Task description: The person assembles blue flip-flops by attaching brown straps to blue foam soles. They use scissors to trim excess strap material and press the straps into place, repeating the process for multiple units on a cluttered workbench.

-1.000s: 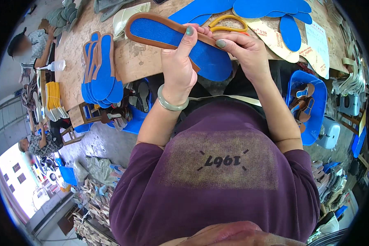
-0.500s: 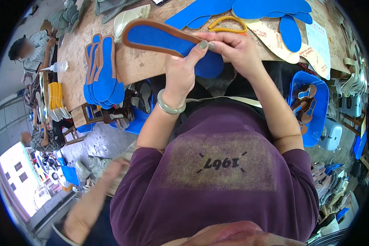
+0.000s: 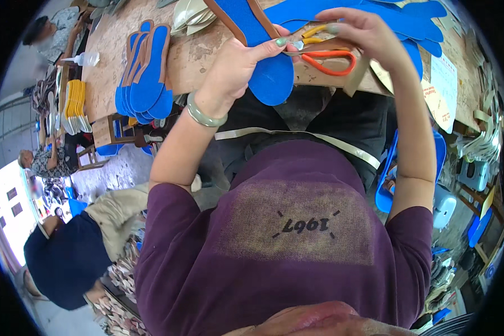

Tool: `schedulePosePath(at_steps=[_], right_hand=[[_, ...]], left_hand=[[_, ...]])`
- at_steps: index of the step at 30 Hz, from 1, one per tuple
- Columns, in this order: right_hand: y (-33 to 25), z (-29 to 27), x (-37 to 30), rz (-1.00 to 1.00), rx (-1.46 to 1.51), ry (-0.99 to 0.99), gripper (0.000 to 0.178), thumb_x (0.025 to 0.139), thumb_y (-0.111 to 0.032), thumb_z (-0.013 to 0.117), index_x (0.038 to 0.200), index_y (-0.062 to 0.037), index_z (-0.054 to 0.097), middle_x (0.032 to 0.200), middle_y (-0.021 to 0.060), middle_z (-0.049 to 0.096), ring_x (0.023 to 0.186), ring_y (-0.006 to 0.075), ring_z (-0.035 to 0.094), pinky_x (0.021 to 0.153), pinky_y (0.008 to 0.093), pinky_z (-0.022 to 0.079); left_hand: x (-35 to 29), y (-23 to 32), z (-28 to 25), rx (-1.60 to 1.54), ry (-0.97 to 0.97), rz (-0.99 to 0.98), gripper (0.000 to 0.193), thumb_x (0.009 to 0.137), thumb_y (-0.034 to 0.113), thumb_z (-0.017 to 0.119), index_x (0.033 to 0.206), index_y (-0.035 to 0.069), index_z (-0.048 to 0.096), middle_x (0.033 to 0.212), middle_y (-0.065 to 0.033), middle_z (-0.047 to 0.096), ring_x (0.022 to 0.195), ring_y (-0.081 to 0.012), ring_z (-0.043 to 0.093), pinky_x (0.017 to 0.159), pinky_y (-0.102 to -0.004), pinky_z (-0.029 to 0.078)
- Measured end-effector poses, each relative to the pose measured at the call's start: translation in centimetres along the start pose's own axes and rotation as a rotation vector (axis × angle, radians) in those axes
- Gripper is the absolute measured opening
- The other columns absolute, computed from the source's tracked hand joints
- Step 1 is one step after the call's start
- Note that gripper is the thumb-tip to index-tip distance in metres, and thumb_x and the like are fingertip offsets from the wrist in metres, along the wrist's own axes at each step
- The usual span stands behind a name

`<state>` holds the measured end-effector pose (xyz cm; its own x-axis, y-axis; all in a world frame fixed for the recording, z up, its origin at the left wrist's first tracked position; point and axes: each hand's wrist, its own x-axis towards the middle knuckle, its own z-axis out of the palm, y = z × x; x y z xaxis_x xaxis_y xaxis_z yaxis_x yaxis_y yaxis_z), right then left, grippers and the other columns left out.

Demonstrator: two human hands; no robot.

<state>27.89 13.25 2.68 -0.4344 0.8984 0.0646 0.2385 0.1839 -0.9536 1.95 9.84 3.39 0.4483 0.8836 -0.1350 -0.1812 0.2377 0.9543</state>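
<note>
My left hand [image 3: 232, 64] grips a blue insole [image 3: 271, 81] edged with brown trim. Its narrow end points up past the picture's top edge, while the wide blue end hangs below my fingers. Just right of it are scissors [image 3: 330, 66] with an orange loop and a yellow handle [image 3: 313, 40]; their blades point toward my left fingertips and are partly hidden. Over these handles is my right hand [image 3: 364, 33], with fingers stretched and apart. Its thumb overlaps the yellow handle; whether it presses there is unclear. A brown strip [image 3: 354, 78] hangs below the right hand.
Trimmed blue insoles [image 3: 151, 75] lie overlapped on the wooden table [image 3: 201, 67] at left. More blue pieces [image 3: 425, 28] and cream sheets [image 3: 439, 106] lie at right. Below the table's right side stands a blue basket [image 3: 383, 196]. A co-worker [image 3: 67, 257] bends over at lower left.
My right hand has let go of the insole and moved right to the scissors. The scissors are nearer, with the orange loop now exposed. My left hand has turned the insole more upright.
</note>
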Motion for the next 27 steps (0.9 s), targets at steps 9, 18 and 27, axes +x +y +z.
schedulePosePath(at_steps=[9,18,27], right_hand=[[1.0,-8.6,4.7,-0.248,-0.489,0.407,0.029,0.087,-0.015,0.064,0.115,-0.0057,0.064,0.099,0.0044,0.067,0.084,0.0111,0.063,0.075,0.022,0.05],[2.6,0.7,-0.3,-0.286,-0.867,-0.068,0.054,0.075,-0.018,0.07,0.124,-0.0091,0.052,0.095,0.0161,0.064,0.088,0.0352,0.061,0.077,0.0413,0.05],[-2.4,4.2,-7.5,0.095,-0.571,-0.261,0.059,0.071,-0.008,0.062,0.128,-0.0088,0.046,0.079,0.017,0.059,0.069,0.0267,0.061,0.064,0.0355,0.05]], left_hand=[[2.2,0.7,-4.0,-0.206,0.178,-0.11,0.033,0.089,0.01,0.062,0.118,-0.002,0.052,0.105,-0.0171,0.063,0.097,-0.0292,0.065,0.08,-0.0393,0.057],[3.0,-0.2,-5.0,-0.44,0.239,-0.217,0.03,0.089,0.011,0.062,0.114,-0.003,0.052,0.106,-0.019,0.061,0.1,-0.0285,0.064,0.08,-0.0378,0.057],[-3.5,3.1,-3.2,-0.497,0.202,-0.18,0.025,0.09,0.014,0.06,0.109,-0.002,0.057,0.101,-0.0161,0.062,0.097,-0.0318,0.064,0.081,-0.0414,0.056]])
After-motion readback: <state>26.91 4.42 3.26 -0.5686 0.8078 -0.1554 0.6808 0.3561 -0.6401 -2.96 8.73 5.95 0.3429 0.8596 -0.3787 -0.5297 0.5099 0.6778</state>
